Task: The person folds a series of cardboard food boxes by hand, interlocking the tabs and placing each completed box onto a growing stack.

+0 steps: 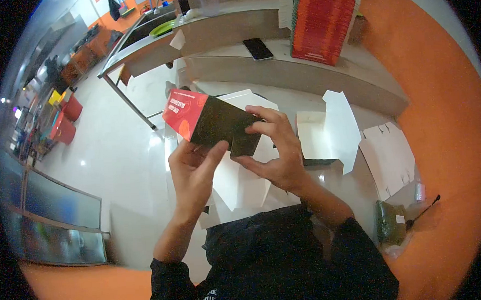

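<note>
— What's seen nearby?
— An open white box is parked right; a phone and a red stack are set ahead.
— The red-and-black box?
— It's grasped by left hand and right hand over white card, red end pointed left, long axis slanted down rightward.

We see a beige, step-like ledge with a slim black rectangular phone lying flat on it. Near the phone, on the same ledge, stands a tall stack of red printed cardboard. Below, a glossy pale surface, which we cannot tell as desk or floor, bears an open white cardboard box, a flat white cardboard sheet beside it, and pale, partly hidden cardboard pieces nearer us.
</note>
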`<state>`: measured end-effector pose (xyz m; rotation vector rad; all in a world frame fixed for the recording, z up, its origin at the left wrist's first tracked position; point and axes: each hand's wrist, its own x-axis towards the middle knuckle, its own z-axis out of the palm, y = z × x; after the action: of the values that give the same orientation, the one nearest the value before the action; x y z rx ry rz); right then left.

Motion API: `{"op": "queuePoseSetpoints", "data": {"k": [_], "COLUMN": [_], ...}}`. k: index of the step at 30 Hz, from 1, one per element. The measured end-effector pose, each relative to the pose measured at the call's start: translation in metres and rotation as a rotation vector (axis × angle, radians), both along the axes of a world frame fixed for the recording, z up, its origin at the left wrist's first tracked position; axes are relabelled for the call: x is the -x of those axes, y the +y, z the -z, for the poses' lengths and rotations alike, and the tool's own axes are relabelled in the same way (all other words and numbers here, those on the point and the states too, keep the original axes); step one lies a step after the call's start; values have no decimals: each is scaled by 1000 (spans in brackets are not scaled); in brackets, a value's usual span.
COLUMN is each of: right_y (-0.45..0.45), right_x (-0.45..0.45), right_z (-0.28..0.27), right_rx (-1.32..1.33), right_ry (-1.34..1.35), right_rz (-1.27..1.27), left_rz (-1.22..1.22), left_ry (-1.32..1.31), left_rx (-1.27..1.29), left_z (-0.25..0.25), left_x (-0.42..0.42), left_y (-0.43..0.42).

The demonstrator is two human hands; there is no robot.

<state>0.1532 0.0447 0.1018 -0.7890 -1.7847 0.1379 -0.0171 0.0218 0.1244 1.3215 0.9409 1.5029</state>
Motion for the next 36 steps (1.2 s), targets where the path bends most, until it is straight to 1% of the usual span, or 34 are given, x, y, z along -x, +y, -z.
{"op": "queuePoseSetpoints", "data": {"k": [1, 4, 7, 16, 19, 20, 25, 29, 32, 34, 36], "right_y": [1, 9, 9, 1, 0, -1, -3, 1, 0, -3, -1], "right_x": [-1, -1, 0, 2, 4, 4, 4, 5, 5, 4, 3], "right_z": [0, 8, 9, 10, 10, 8, 3, 13, 13, 13, 14], "right_rx": [-8, -54, -93, -125, -112, -114, -97, -110, -108, -108, -94], "right_ry": [-13, 31, 28, -29, 34, 6, -65, -5, 3, -8, 9], "right_rz": [-8, -91, -47, 92, 16, 26, 122, 112, 119, 153, 122], "left_rz": [3, 46, 51, -18, -42, -44, -50, -61, -64, -68, -74], "left_ry": [46, -49, -102, 25, 145, 191, 113, 58, 52, 141, 249], "left_rx": [11, -15, -29, -21, -12, -8, -1, -64, -61, -41, -50], "left_z": [-2, 2, 5, 11, 11, 11, 2, 13, 15, 15, 12], "left_x": [2, 0, -3, -7, 4, 7, -5, -12, -13, -11, -7], "left_y": [2, 6, 9, -2, 2, 3, 1, 3, 1, -1, -1]}}
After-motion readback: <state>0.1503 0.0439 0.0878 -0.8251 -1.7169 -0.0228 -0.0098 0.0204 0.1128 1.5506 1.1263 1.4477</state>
